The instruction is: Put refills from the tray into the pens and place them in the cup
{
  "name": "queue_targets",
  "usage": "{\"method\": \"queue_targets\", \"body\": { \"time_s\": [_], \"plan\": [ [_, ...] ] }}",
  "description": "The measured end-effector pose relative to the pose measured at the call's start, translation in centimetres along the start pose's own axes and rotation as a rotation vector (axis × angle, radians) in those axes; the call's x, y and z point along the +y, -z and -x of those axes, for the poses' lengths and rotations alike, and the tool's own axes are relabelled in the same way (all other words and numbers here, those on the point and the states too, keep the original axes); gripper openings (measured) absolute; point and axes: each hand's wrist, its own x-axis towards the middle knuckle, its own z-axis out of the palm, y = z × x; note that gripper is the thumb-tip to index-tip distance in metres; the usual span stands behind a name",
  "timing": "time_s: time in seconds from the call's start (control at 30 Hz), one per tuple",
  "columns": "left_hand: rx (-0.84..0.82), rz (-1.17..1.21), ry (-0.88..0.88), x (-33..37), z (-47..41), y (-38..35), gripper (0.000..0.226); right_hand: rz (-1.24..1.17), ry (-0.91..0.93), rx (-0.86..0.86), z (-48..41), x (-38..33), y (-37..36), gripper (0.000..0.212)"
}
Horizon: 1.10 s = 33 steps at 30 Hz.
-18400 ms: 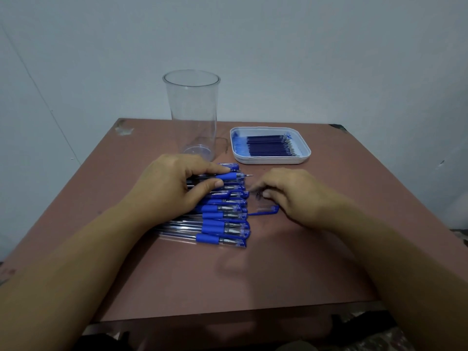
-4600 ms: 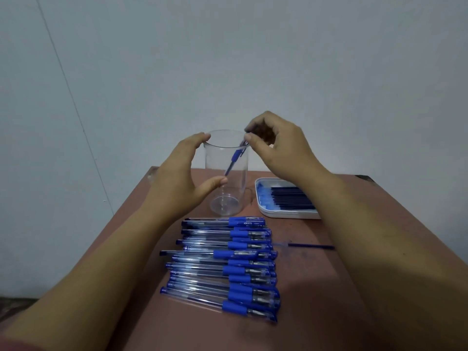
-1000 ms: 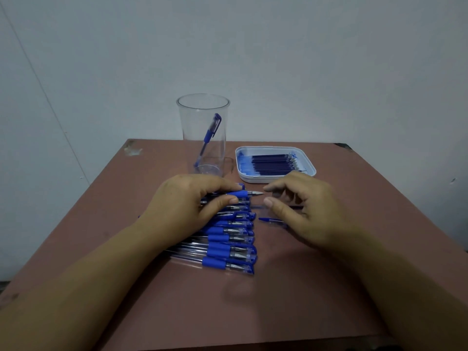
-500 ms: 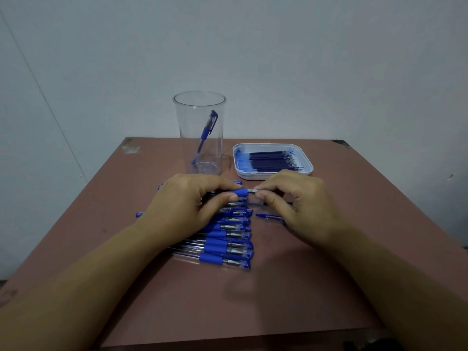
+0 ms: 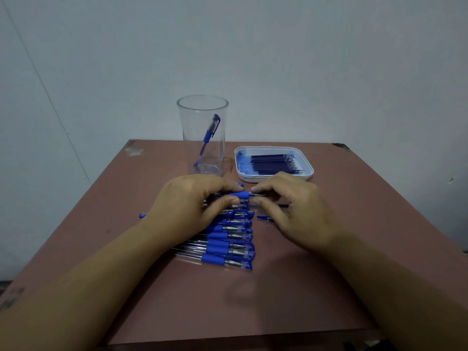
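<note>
Brown counter, pale wall | left hand grips far pen of the row; right hand pinches its tip | step: probably opening it | next: needs a refill from tray, far right | cup, left of tray, holds one pen

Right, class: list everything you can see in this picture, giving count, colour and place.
table: one, reddish brown, under everything
wall: pale grey, behind table
cup: one, clear, back of table
pen in cup: one, blue, leaning inside
tray: one, white, right of cup
refills: many, dark blue, in tray
pens: a row, clear with blue grips, mid-table
held pen: one, blue grip, far end of row
loose piece: one, blue, right of row
left hand: grips held pen
right hand: pinches its tip
</note>
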Motion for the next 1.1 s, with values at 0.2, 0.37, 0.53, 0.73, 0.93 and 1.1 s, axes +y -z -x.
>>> {"method": "queue_targets", "body": {
  "time_s": [0.2, 0.37, 0.53, 0.73, 0.93, 1.1],
  "plan": [
    [0.012, 0.005, 0.015, -0.12, -0.08, 0.04, 0.032, -0.019, -0.066, -0.008, 0.06, -0.08, 0.22, 0.021],
    [-0.007, -0.001, 0.008, -0.14, -0.08, 0.01, 0.033, -0.013, -0.048, -0.031, 0.07, 0.09, -0.08, 0.014],
    [0.0, 0.0, -0.003, -0.21, -0.12, -0.07, 0.033, -0.041, -0.077, -0.02, 0.04, -0.14, 0.04, 0.021],
    [0.01, -0.025, -0.021, -0.16, -0.07, -0.14, 0.032, -0.006, -0.038, -0.02, 0.1, 0.17, -0.28, 0.018],
    [0.02, -0.082, -0.015, 0.04, 0.02, -0.13, 0.029, 0.091, -0.008, -0.018, -0.03, 0.44, -0.43, 0.021],
    [0.026, -0.121, -0.004, 0.35, -0.02, -0.25, 0.029, 0.098, -0.045, -0.025, 0.01, 0.24, -0.54, 0.02]
  ]
}}
